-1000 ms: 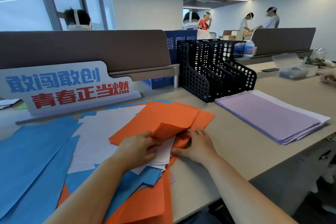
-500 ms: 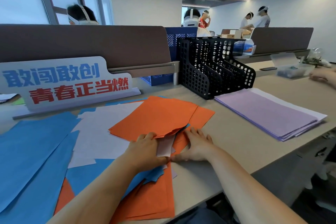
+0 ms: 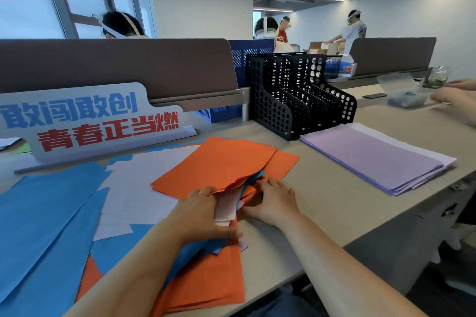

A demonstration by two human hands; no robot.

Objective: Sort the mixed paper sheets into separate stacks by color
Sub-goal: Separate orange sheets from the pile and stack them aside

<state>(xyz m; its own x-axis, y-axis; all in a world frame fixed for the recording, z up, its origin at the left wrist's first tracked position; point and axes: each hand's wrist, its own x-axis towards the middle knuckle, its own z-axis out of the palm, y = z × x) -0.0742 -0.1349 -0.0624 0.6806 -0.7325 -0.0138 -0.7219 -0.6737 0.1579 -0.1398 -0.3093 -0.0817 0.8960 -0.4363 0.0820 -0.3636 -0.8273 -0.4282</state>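
Pulling a pale sheet [image 3: 226, 210] from under the orange sheets [image 3: 224, 165] at six o'clock: left hand [image 3: 203, 213] is pinching it, right hand [image 3: 274, 201], fingers spread, is pressing them flat. Advising a slow, level draw; lilac stack [image 3: 373, 159] is lying at three o'clock.

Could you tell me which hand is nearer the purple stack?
Right. The right hand rests left of the purple stack; the left hand, farther left, holds mixed sheets.
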